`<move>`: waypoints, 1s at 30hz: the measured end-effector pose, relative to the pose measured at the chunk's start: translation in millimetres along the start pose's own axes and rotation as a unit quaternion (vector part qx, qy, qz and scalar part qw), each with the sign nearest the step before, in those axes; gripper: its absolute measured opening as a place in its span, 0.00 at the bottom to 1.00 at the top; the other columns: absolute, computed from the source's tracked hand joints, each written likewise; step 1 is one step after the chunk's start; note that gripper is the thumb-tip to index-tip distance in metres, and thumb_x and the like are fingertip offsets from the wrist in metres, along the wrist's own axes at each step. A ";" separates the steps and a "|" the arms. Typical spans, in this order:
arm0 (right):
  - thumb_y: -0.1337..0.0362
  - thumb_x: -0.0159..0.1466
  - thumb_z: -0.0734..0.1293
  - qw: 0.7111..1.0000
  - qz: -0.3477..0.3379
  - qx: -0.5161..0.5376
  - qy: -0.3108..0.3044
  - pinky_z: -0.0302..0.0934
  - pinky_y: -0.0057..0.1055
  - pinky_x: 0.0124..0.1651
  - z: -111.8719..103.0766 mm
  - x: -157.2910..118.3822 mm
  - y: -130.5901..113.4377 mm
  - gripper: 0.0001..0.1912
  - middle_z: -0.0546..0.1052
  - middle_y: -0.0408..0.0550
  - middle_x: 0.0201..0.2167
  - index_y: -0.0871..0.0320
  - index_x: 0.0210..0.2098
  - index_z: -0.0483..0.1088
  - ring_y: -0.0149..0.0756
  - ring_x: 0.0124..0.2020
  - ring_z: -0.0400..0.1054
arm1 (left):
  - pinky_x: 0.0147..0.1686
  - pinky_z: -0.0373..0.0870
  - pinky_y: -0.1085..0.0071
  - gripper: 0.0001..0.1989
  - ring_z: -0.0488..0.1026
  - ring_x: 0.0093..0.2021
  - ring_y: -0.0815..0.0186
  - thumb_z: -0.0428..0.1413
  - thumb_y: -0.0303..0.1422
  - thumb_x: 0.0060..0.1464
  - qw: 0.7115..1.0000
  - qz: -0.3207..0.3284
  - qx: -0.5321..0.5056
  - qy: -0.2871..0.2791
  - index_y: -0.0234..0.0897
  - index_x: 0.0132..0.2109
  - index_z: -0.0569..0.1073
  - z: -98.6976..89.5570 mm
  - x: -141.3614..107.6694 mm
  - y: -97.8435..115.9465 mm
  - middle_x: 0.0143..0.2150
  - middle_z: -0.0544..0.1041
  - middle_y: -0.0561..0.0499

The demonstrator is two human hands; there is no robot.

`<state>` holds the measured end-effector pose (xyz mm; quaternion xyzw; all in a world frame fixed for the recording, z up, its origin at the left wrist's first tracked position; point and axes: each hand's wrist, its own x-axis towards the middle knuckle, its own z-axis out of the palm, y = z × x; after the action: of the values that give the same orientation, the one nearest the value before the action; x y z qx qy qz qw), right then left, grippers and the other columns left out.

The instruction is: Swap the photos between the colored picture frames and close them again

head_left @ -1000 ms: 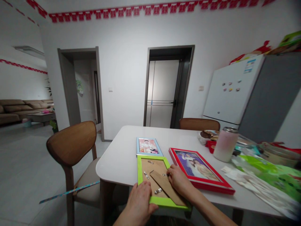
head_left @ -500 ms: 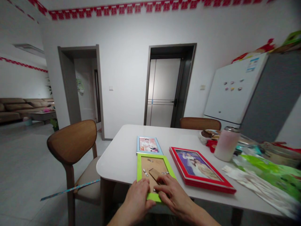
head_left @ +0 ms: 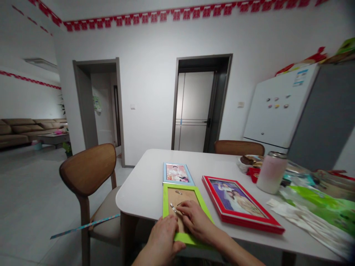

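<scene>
A green picture frame [head_left: 165, 197] lies face down at the table's near edge, its brown backing board [head_left: 190, 194] showing. My left hand [head_left: 164, 231] grips the frame's lower left corner, thumb along the near edge. Across the board reaches my right hand [head_left: 194, 218], its fingers pinched together at a small metal clip [head_left: 173, 207] on the left side. Another metal clip [head_left: 179, 192] sits near the top of the board. The right hand covers the board's stand flap and right side. Beyond the green frame, a light blue picture frame [head_left: 164, 173] lies photo up.
Stacked red picture frames [head_left: 249, 222] lie to the right on the white table [head_left: 144, 181]. Farther right are a pink-white bottle [head_left: 271, 173], white gloves [head_left: 294, 214] and a green plastic package [head_left: 318, 201]. A wooden chair [head_left: 90, 170] stands at the left.
My right hand has moved up and left over the board, from the lower clip to the left-side clip. My left hand keeps its hold on the frame. The view has shifted slightly.
</scene>
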<state>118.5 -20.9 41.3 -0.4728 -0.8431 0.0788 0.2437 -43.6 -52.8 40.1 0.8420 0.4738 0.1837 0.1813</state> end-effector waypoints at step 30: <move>0.61 0.51 0.61 0.956 0.278 -0.049 0.081 0.51 0.26 0.28 33.0 81.5 55.5 0.09 0.75 0.50 0.25 0.58 0.24 0.70 0.36 0.28 0.67 | 0.55 0.48 0.67 0.33 0.56 0.54 0.59 0.57 0.36 0.40 0.999 -0.022 -0.003 -0.035 0.30 0.54 0.59 0.9 -9.0 1.9 0.55 0.61 0.43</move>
<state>109.2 80.3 19.9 -0.7047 -0.6586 0.0631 0.2562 -46.2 -61.6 38.9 0.8367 0.4852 0.1513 0.2041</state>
